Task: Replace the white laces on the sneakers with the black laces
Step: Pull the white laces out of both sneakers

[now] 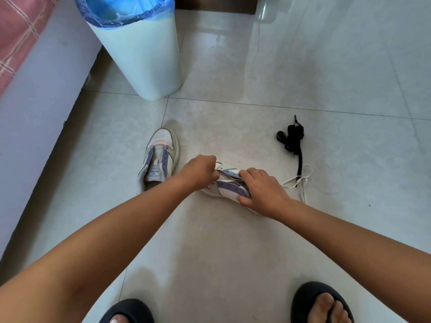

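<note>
Near the middle of the frame a white sneaker with lilac eyelet strips (229, 186) lies on its side on the pale tiled floor (233, 241), held between both hands. The left hand (200, 171) sits at the sneaker's left end with its fingers curled tight at the lacing area, seemingly pinching something there, though what it grips is too small to tell. The right hand (262, 191) clasps the sneaker's right part, fingers bent over the upper strip and the thumb pressed against the lower one. Loose white lace (300, 183) trails on the floor just to the right of that hand. A bundle of black laces (292, 138) lies right of centre, one end reaching down to cross the white lace. The second sneaker (159, 157) stands upright left of centre, with no lace visible in its eyelets, its toe pointing towards the top of the frame. A white bin with a blue liner (140, 50) stands at the upper left. Two feet in black slippers (319, 304) show at the bottom edge.
</note>
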Tool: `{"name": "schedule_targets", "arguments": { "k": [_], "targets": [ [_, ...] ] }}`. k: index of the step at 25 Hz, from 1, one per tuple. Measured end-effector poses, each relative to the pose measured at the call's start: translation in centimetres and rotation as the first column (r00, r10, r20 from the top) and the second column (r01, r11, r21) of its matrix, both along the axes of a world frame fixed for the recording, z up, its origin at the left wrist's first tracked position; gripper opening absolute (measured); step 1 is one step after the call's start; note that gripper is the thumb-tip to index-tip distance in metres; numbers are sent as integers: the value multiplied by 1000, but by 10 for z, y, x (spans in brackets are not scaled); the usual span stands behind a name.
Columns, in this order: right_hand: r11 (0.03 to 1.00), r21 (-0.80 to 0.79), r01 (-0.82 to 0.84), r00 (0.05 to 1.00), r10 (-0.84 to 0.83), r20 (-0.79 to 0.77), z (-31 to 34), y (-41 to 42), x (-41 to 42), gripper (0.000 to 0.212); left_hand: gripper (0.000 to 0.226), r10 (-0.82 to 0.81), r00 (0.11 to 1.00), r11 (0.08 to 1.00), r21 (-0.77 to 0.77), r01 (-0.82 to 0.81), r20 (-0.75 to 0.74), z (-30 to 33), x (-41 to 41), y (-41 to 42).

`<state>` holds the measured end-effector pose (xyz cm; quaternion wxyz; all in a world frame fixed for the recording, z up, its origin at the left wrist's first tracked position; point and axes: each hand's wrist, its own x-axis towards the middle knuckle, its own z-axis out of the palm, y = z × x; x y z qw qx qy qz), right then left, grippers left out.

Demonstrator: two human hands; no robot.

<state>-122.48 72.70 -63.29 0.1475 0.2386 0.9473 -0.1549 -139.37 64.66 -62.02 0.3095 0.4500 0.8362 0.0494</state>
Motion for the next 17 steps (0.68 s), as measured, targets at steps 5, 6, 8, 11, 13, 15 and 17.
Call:
{"name": "schedule_targets", "arguments": {
  "k": [5, 6, 8, 11, 13, 15, 17],
  "targets": [
    [998, -24, 57, 995, -59, -78, -2, 10, 7, 52, 11, -71, 992, 996, 42, 76, -99, 17, -15, 7],
    [998, -32, 63, 995, -65, -74, -2, 12, 6, 52, 10, -81, 988, 996, 37, 87, -129, 19, -18, 9],
    [997, -28, 73, 995, -75, -61, -3, 17, 5, 51, 11, -95, 975, 995, 23, 101, -199, 24, -28, 11],
    [996, 12, 85, 996, -84, -24, -3, 31, 10, 51, 17, -55, 960, 998, 15, 61, -275, 33, -55, 5],
    [995, 30, 98, 995, -98, 2, -3, 40, 18, 51, 16, 28, 950, 999, 28, -21, -310, 39, -81, -6],
    [993, 55, 105, 994, -106, 16, -2, 48, 29, 51, 15, 120, 930, 993, 27, -118, -348, 45, -112, -21],
    [991, 61, 121, 992, -122, 20, -2, 53, 36, 50, 16, 196, 897, 976, -10, -218, -395, 49, -143, -41]
  ]
}}
